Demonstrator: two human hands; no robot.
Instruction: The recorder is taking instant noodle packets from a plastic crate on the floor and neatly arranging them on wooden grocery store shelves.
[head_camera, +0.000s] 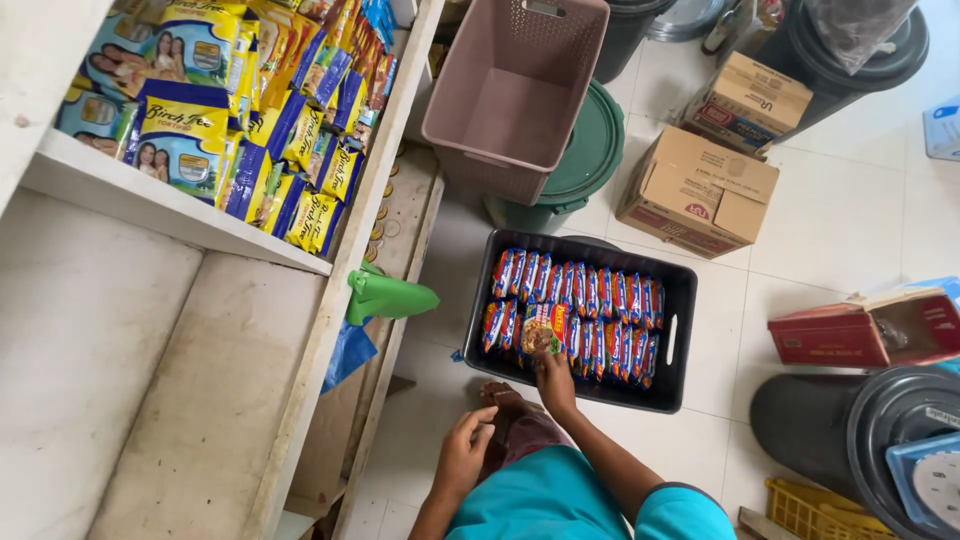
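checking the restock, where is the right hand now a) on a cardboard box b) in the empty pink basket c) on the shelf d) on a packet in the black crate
d: the right hand reaches into the black crate and its fingers close on a snack packet in the front row.

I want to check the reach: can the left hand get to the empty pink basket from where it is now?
Probably not without leaning: the left hand hangs low near the knee, and the black crate of packets lies between it and the pink basket.
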